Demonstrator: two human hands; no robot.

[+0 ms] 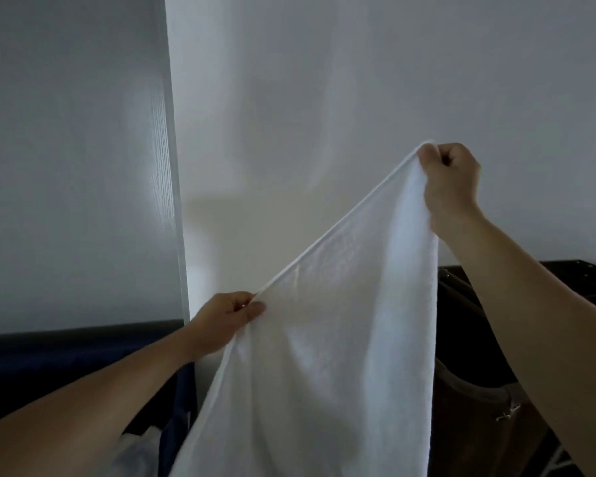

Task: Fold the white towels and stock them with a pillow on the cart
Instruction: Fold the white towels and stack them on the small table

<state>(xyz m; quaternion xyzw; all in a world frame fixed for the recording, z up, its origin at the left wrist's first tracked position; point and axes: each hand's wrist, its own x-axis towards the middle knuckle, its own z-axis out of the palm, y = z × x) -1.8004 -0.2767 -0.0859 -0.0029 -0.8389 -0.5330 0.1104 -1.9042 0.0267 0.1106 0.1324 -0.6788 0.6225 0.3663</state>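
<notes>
A white towel [327, 339] hangs spread in front of me, its top hem stretched on a slant from lower left to upper right. My left hand [226, 318] pinches the hem at its lower end. My right hand [449, 185] is raised higher, fist curled round the upper corner. The towel's lower part runs out of the bottom of the frame. No pillow shows.
A pale wall [324, 98] fills the background, with a white wood-grain panel [83, 149] at left. A dark blue cart bag [49, 359] sits low at left with some white fabric [135, 452] inside. A dark frame with a brown bag [479, 401] stands at lower right.
</notes>
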